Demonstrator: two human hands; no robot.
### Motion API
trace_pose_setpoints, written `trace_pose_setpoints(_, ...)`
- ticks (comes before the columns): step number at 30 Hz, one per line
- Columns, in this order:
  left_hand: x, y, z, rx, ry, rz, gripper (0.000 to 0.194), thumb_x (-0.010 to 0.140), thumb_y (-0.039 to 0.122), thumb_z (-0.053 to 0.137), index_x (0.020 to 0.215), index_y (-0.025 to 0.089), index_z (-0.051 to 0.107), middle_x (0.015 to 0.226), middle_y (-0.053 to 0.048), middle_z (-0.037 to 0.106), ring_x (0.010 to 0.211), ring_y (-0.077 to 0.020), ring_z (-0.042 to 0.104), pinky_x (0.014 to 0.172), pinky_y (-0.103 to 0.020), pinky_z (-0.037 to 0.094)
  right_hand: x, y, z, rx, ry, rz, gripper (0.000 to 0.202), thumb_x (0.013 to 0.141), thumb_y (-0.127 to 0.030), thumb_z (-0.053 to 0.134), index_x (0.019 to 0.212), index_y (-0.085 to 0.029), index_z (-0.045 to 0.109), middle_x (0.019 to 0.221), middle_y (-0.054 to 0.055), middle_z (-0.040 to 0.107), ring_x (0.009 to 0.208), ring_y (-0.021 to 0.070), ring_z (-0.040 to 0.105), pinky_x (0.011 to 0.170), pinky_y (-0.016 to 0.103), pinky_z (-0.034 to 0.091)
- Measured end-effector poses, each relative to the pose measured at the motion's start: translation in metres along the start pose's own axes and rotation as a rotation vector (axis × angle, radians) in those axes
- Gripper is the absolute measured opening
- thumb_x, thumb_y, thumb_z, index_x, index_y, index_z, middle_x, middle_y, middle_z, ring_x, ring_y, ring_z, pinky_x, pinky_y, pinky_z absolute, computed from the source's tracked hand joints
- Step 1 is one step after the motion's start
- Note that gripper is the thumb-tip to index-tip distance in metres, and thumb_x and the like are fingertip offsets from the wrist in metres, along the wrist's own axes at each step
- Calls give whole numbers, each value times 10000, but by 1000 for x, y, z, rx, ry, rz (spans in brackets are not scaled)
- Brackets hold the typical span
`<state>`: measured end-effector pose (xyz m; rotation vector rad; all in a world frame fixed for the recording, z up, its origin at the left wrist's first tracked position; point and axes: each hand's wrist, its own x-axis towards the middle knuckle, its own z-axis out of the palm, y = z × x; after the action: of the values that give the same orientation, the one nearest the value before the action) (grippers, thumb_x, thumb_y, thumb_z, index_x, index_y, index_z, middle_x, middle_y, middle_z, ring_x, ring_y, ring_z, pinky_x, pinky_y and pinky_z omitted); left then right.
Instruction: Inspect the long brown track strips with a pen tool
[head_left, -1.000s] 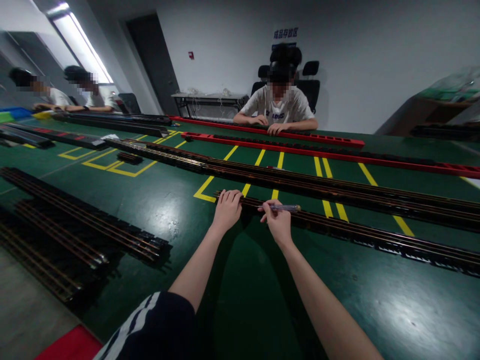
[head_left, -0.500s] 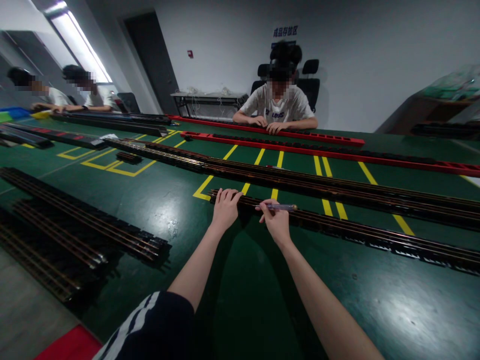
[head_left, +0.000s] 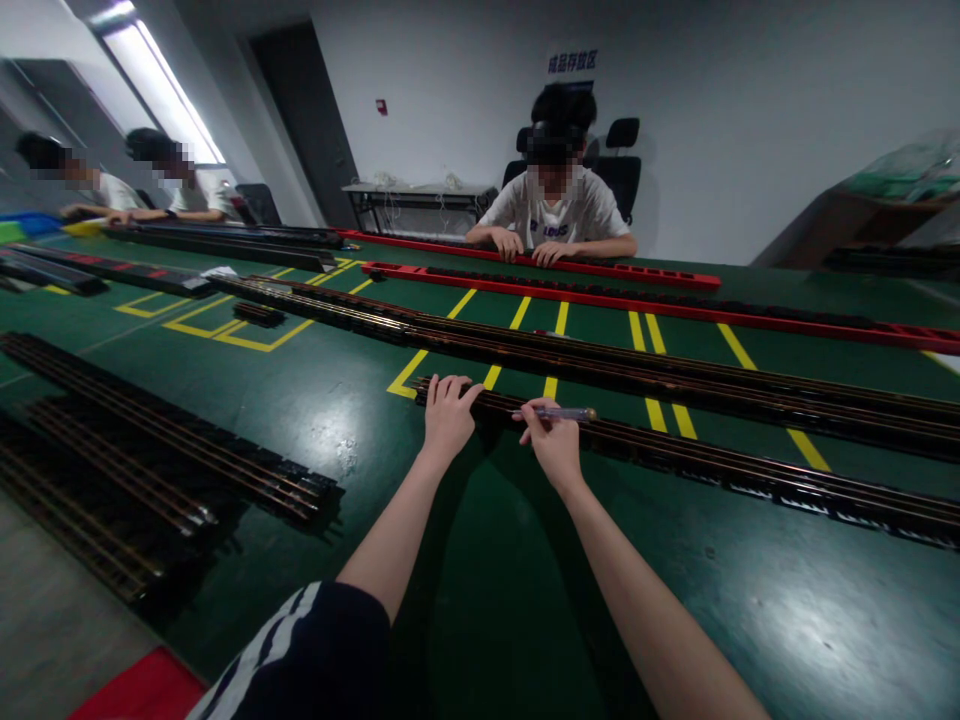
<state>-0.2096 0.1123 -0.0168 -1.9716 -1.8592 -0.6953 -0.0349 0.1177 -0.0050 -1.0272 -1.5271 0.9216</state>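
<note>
A long dark rail strip (head_left: 705, 455) with copper-coloured lines runs from the middle of the green table (head_left: 510, 560) to the right edge. Near its left end, my left hand (head_left: 450, 415) rests with its fingers wrapped over the strip. My right hand (head_left: 551, 435) pinches a slim clear pen-like tool (head_left: 566, 413), which lies sideways across the fingers just over the strip. The tool's left tip is close to the strip; whether it touches cannot be made out.
Another long dark strip bundle (head_left: 525, 350) lies beyond my hands. More dark strips (head_left: 172, 430) lie at the left. Red trays (head_left: 637, 301) stand farther back, where a person (head_left: 574, 205) works opposite. Two people sit at the far left.
My left hand and the left end of the strip have shifted very slightly left. The hands of the person opposite have moved a little along the red tray.
</note>
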Motion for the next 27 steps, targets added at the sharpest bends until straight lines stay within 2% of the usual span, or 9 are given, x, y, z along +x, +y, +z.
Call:
trace_pose_setpoints(6,0,-1,-1,-25,18,-47,424,793,46,429,1074,254,668,1107,-71,649,1107,-269,544,1102,-523,336,-1,0,0,3,-35,5,368,841,-562,524,800,-199,571,805,69,728,451,128,594,434,246,469)
trace_pose_setpoints(12,1,-4,-3,-125,-6,-52,439,777,30,419,1096,224,650,1101,-66,659,1121,-249,545,1130,-505,306,-2,-1,-1,-3,20,3,356,843,-549,525,786,-199,552,740,61,718,440,134,599,415,243,467)
trace_pose_setpoints(16,1,-3,-3,-160,-20,-31,419,781,59,431,1109,217,639,1126,-60,658,1145,-233,542,1147,-488,285,-2,2,-3,-18,92,5,341,856,-527,511,765,-199,541,661,40,694,432,135,598,412,236,468)
trace_pose_setpoints(27,0,4,-7,-148,-51,60,371,799,191,499,1149,205,622,1147,-57,667,1185,-249,536,1157,-490,253,-1,6,-1,-23,67,-38,240,848,-415,530,747,-197,537,654,35,682,407,120,576,397,219,444)
